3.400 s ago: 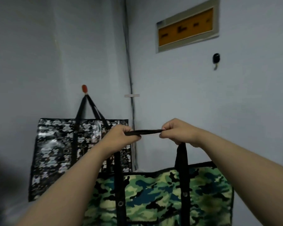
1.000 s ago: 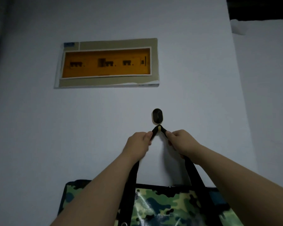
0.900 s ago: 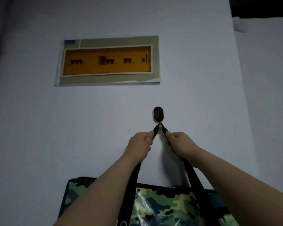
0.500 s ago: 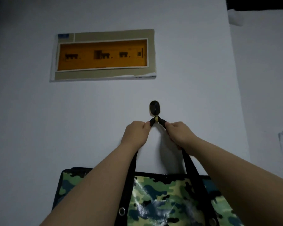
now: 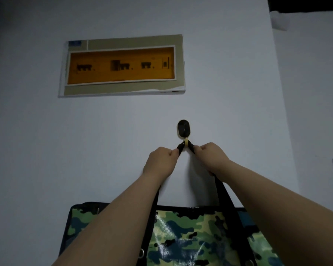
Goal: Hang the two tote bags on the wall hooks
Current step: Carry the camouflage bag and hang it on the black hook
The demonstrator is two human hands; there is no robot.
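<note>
Left hand (image 5: pixel 161 160) and right hand (image 5: pixel 210 156), each closed in a fist on the black strap (image 5: pixel 189 145) of the camouflage tote bag (image 5: pixel 190 239), one on either side of the strap's peak. The fists sit just below the wall hook (image 5: pixel 183 129), close together but not touching, with the strap rising from each fist into a narrow inverted V. The peak of that V now rests on the pale prong at the foot of the hook, whereas a few seconds earlier the strap was stretched flat between the hands, well short of this wall, with the hook far off and bare; over the last second the hands have held the same pose at the hook, only settling slightly. From the fists the two strap legs run down behind the forearms to the bag's black upper rim, and the bag body lies against the wall (image 5: pixel 85 150) below the hook. Higher on the wall is an orange-windowed panel (image 5: pixel 121 66) (its markings too blurred to read). Judged from this, the loop is seated and the hands need only release; the first bag, seen earlier on its own hook, is out of view here
</note>
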